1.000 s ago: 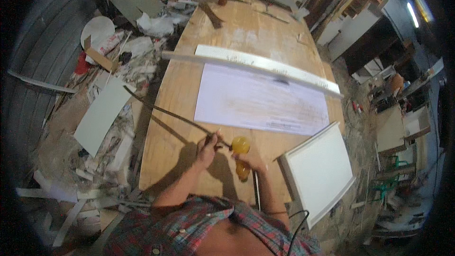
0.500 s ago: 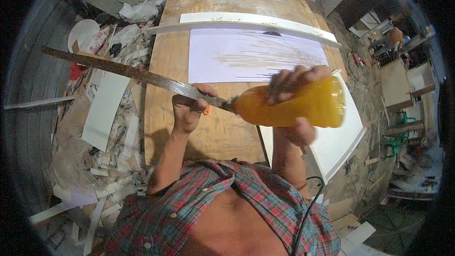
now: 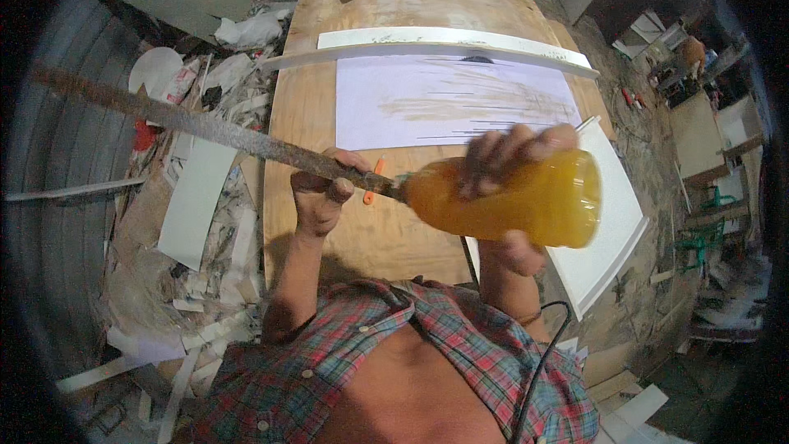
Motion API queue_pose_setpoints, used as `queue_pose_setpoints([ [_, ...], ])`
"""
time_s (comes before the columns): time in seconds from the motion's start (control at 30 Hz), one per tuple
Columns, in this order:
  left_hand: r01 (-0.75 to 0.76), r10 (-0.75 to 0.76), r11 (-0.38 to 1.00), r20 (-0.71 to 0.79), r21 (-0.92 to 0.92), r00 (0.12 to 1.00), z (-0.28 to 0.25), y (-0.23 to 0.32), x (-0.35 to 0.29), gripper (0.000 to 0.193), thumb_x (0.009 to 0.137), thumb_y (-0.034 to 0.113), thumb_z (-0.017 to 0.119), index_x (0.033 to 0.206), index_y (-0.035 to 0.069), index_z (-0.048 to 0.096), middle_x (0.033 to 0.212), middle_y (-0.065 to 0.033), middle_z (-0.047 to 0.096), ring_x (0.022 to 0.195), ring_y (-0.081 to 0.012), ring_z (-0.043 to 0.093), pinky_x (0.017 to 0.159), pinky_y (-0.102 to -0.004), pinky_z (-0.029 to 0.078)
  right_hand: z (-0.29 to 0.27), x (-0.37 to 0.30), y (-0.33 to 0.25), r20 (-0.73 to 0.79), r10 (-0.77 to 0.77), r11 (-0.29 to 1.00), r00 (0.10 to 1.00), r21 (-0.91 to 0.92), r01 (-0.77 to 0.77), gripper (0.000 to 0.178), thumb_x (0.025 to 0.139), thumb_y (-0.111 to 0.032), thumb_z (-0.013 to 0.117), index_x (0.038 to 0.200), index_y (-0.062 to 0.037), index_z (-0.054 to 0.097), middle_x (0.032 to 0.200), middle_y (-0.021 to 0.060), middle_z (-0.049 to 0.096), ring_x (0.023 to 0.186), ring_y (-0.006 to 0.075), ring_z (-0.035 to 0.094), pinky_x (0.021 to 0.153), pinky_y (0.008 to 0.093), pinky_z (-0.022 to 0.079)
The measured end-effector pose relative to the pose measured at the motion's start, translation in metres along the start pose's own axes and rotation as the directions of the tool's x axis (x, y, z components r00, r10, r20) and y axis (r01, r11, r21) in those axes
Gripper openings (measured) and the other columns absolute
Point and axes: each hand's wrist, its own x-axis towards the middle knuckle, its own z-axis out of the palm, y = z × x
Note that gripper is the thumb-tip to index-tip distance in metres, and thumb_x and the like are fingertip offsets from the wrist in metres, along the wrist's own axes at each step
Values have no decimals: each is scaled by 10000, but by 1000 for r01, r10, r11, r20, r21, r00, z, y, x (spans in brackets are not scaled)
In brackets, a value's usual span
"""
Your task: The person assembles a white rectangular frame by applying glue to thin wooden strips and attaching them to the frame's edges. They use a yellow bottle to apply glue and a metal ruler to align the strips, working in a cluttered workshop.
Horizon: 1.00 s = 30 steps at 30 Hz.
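Observation:
A long, flat, rusty metal strip [image 3: 197,125] slants across in front of me from the far left. My left hand [image 3: 320,205] pinches it near its right end between thumb and fingers. My right hand [image 3: 514,152] is closed round a clear plastic bottle [image 3: 542,205] of yellow-orange liquid, lying nearly on its side. The bottle's neck points left and meets the strip's right end; whether they touch or are joined cannot be made out. Behind my left hand, an orange-handled cutter [image 3: 369,196] lies on the wooden table [image 3: 394,238].
A pale lilac panel [image 3: 362,107] with dark slits and brown dust lies on the table. Behind it is a long white strip [image 3: 460,39]. A white board [image 3: 592,238] leans at the right. Offcuts and plastic scraps [image 3: 238,74] litter the left floor. A black cable [image 3: 538,362] hangs by my right arm.
The strip's far left end has swung further left and looks larger. The bottle's base has dropped slightly toward me. Both hands keep their grip, and the cutter shows more fully.

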Motion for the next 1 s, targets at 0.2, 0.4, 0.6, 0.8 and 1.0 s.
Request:
queue_pose_setpoints([
  [0.2, -70, 62, 996, -135, -61, 989, -10, 5, 2, 409, 822, 304, 803, 1015, -23, 649, 962, -105, 666, 920, -204, 644, 840, -357, 526, -26, -27, 25, -38, 98, 981, 994, -165, -103, 660, 639, -271, 850, 1114, -148, 409, 882, 12, 483, 768, 167, 510, 665, 314, 418],
  [0.4, 25, -23, 996, -27, 89, 999, -7, 15, 8, 425, 824, 318, 803, 1013, -24, 635, 969, -99, 656, 947, -207, 631, 858, -342, 512, 8, 2, -8, -8, 7, 999, 1000, 41, -6, 670, 647, -285, 867, 1109, -147, 401, 811, 23, 520, 697, 165, 524, 659, 294, 428],
  [0.6, -51, 51, 999, -101, 5, 994, -6, 12, 5, 416, 825, 321, 801, 996, -18, 629, 969, -102, 652, 957, -214, 630, 874, -353, 505, 2, -1, 24, 68, 27, 999, 997, -37, -25, 665, 646, -269, 861, 1099, -145, 391, 822, 16, 489, 712, 150, 486, 664, 298, 411],
  [0.8, 5, -1, 996, -47, 91, 999, -20, 15, 9, 398, 820, 304, 807, 988, -11, 633, 1000, -106, 647, 926, -207, 625, 851, -356, 499, 2, 3, 15, -30, 32, 996, 999, 86, -29, 656, 637, -283, 835, 1108, -134, 403, 801, 27, 513, 705, 153, 502, 636, 293, 428],
  [1.0, -17, 15, 999, 37, 36, 999, -8, 18, 11, 362, 821, 276, 809, 967, -5, 635, 977, -88, 626, 920, -202, 623, 839, -343, 505, 27, 14, 19, 99, 5, 993, 995, 120, -17, 630, 634, -218, 831, 1097, -135, 412, 796, 33, 529, 685, 164, 509, 650, 290, 432],
])
